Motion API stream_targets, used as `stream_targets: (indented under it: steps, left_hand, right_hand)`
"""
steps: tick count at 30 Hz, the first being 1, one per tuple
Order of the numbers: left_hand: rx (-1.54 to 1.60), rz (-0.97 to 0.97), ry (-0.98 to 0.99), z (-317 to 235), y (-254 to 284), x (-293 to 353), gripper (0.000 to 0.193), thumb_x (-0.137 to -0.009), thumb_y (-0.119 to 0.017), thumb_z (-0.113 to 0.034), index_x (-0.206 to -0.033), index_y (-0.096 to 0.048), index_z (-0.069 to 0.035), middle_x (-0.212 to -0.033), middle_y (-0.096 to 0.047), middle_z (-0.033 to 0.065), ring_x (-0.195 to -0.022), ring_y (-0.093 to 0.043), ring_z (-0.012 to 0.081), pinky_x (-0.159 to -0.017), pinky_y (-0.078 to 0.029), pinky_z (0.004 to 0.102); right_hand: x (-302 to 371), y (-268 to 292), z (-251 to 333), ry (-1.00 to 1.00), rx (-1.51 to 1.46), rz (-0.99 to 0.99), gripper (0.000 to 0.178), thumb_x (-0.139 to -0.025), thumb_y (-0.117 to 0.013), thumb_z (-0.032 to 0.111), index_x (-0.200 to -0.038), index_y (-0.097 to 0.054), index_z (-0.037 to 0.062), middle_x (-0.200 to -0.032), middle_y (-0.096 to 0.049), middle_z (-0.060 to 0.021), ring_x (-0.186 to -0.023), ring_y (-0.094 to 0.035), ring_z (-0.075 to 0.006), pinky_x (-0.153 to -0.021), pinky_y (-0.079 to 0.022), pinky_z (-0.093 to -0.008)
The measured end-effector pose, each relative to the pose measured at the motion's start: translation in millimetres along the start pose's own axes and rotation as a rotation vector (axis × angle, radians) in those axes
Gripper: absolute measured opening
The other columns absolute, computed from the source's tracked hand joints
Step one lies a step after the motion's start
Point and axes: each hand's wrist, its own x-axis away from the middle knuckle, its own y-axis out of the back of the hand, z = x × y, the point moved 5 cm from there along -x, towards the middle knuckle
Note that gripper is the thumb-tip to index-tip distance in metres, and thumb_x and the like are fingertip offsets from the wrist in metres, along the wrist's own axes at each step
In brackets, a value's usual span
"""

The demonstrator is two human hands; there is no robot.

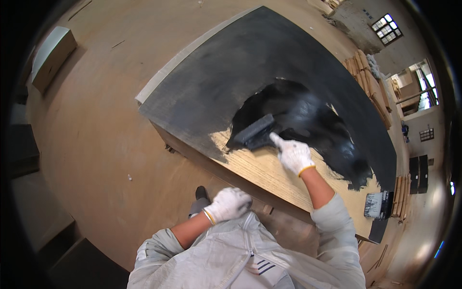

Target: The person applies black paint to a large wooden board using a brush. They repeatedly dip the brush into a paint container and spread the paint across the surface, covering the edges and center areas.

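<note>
My right hand point(294, 155), in a white knit glove with a yellow cuff, is closed on the handle of a wide flat paintbrush point(252, 134) coated in black. The brush head rests on the large panel point(255, 168), where wet glossy black paint point(298, 108) meets bare pale wood grain. Dull dark colour covers the panel's far and left parts. My left hand point(227, 205), gloved the same way, hangs in a loose fist in front of my jacket, off the panel's near edge; nothing shows in it. A white tub point(378, 205) smeared with black paint stands at the panel's right end.
At the far left a long box-like piece point(54, 57) lies on the brown floor point(101, 130). Dark panels point(23, 147) are stacked near the left rim. Long wrapped bundles point(368, 84) lie beyond the panel's right side, near a wall with windows point(386, 30).
</note>
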Motion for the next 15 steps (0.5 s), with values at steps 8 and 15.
stream_targets:
  steps: [8, 15]
  left_hand:
    - [-0.139, -0.001, 1.240, 204.3, -20.3, 224.2, 0.029, -0.093, -0.064, -0.033, -0.111, -0.079, -0.015, -0.108, -0.078, 0.0211, -0.106, -0.075, 0.0406, -0.091, -0.060, 0.0525]
    - [0.346, -0.263, 1.776, 258.6, -120.9, 459.7, 0.031, -0.091, -0.060, -0.018, -0.106, -0.080, 0.001, -0.096, -0.078, 0.0250, -0.090, -0.078, 0.0388, -0.082, -0.061, 0.0469]
  right_hand:
    - [-26.8, 39.2, 48.3, 0.170, 0.134, 0.102, 0.067, -0.096, -0.062, 0.020, -0.161, -0.050, 0.0347, -0.101, -0.080, -0.0138, -0.093, -0.078, -0.0341, -0.083, -0.061, -0.0488]
    - [-33.9, 34.4, 88.1, 0.169, 0.199, 0.100, 0.064, -0.101, -0.056, 0.019, -0.162, -0.048, 0.0332, -0.107, -0.080, -0.0157, -0.095, -0.079, -0.0341, -0.082, -0.061, -0.0494]
